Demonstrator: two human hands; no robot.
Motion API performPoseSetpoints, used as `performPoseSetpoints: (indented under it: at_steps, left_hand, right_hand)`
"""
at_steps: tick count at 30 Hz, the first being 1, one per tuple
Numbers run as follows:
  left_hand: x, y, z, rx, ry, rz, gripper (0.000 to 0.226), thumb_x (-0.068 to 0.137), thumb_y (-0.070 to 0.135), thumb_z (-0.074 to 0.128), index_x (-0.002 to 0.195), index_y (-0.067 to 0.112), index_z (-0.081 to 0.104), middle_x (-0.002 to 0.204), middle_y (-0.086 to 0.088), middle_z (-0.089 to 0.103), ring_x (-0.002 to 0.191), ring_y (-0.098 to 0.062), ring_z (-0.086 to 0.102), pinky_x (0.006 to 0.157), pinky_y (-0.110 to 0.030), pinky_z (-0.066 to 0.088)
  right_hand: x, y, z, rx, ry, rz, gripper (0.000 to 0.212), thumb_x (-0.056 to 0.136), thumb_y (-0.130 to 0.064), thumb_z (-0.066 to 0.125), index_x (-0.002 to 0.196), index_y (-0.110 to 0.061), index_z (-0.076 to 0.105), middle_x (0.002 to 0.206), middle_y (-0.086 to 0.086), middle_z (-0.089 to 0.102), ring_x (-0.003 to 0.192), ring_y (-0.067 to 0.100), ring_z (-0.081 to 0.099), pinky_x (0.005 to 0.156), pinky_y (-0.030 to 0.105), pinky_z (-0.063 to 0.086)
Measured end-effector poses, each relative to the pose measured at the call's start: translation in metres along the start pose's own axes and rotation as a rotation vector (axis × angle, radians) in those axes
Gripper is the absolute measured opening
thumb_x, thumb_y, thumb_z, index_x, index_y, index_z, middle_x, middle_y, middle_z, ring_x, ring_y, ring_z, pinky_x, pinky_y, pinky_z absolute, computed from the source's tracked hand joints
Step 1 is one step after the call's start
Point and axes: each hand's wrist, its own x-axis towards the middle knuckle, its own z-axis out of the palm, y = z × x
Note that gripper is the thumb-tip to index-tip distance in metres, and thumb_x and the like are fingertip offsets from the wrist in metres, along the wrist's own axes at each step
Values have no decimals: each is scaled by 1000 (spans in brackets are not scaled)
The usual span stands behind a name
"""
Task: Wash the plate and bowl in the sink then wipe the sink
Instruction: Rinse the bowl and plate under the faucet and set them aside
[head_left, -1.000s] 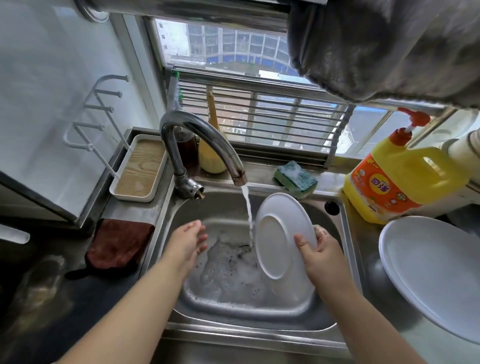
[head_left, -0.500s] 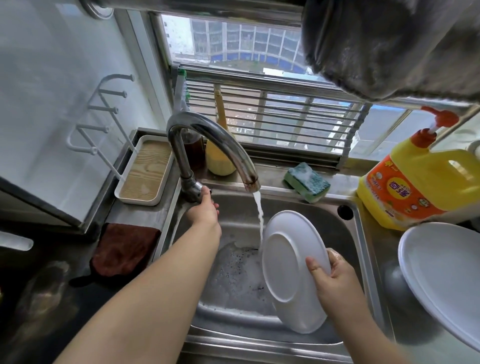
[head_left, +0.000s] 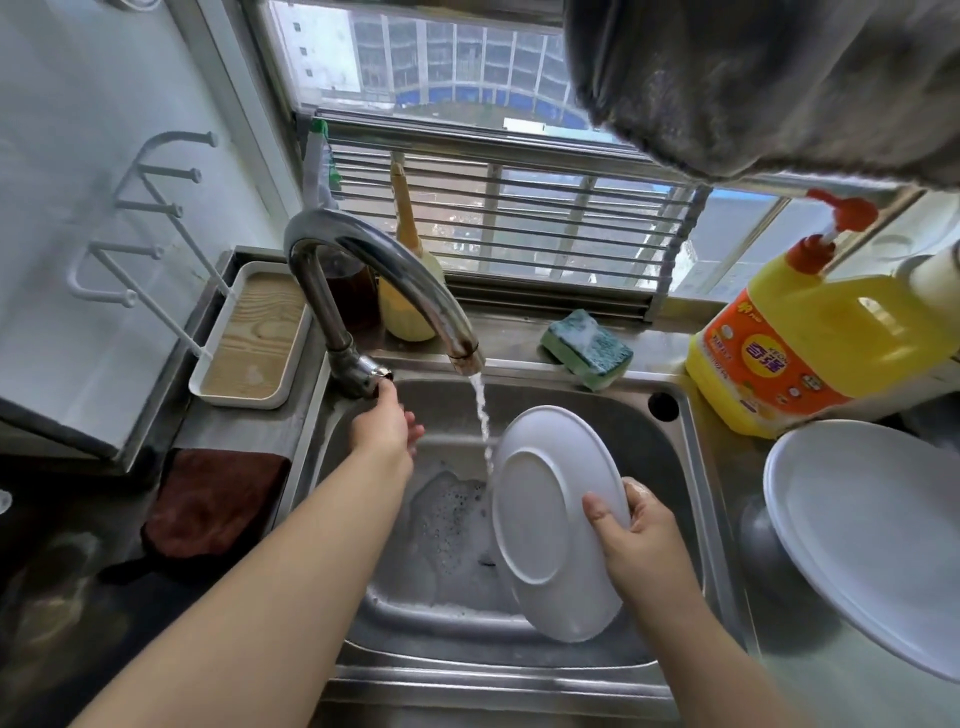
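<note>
A white plate (head_left: 540, 525) stands on edge in the steel sink (head_left: 691, 467), its underside facing me. My right hand (head_left: 631, 532) grips its right rim, thumb on the underside. Water runs from the curved tap (head_left: 374, 260) and hits the plate's upper left edge. My left hand (head_left: 384, 426) is just below the tap's handle (head_left: 376, 371), a fingertip touching it, fingers relaxed. Foam lies on the sink floor. A second white dish (head_left: 872, 535) sits on the counter at the right.
A soapy green sponge (head_left: 587, 348) lies on the sink's back ledge. A yellow detergent bottle (head_left: 810, 338) stands at the right. A brown cloth (head_left: 213, 501) lies left of the sink, behind it a white tray (head_left: 249, 338). A grey towel (head_left: 769, 78) hangs overhead.
My left hand rose from the sink to the tap handle, and now sits a little below it. The plate has sunk lower in the sink. Water keeps running.
</note>
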Motion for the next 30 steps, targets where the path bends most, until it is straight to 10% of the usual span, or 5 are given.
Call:
performPoseSetpoints:
  at_steps: [8,15,25,30]
  left_hand:
    - [-37,-47,-37,474,-318,-59,8,94,15,52,87,12,54,82,-4,58,66,-18,55,57,-26,37]
    - [-65,-44,-48,606,-444,97,4,93,12,54,92,10,57,78,-7,64,61,-20,58,56,-26,41]
    - [-89,-25,-34,515,-537,-234,71,93,65,26,94,0,55,83,-22,65,62,-29,61,51,-27,44]
    - [-96,-37,-41,544,-545,-133,11,92,-1,50,85,-5,57,54,-9,56,47,-16,52,38,-18,45]
  right_hand:
    - [7,-16,-34,201,33,145,24,87,-41,60,105,-26,58,99,1,68,90,24,66,79,46,58]
    - [3,-29,-63,289,58,74,20,89,-32,60,106,-21,60,94,3,70,83,21,68,63,32,56]
    - [-34,-11,-50,-557,-289,-671,13,93,-30,53,84,-20,54,66,-3,55,59,17,48,58,31,41]
    - [-44,-7,-71,-888,-264,-1002,6,84,-25,66,89,-26,69,94,-12,71,98,9,63,100,33,45]
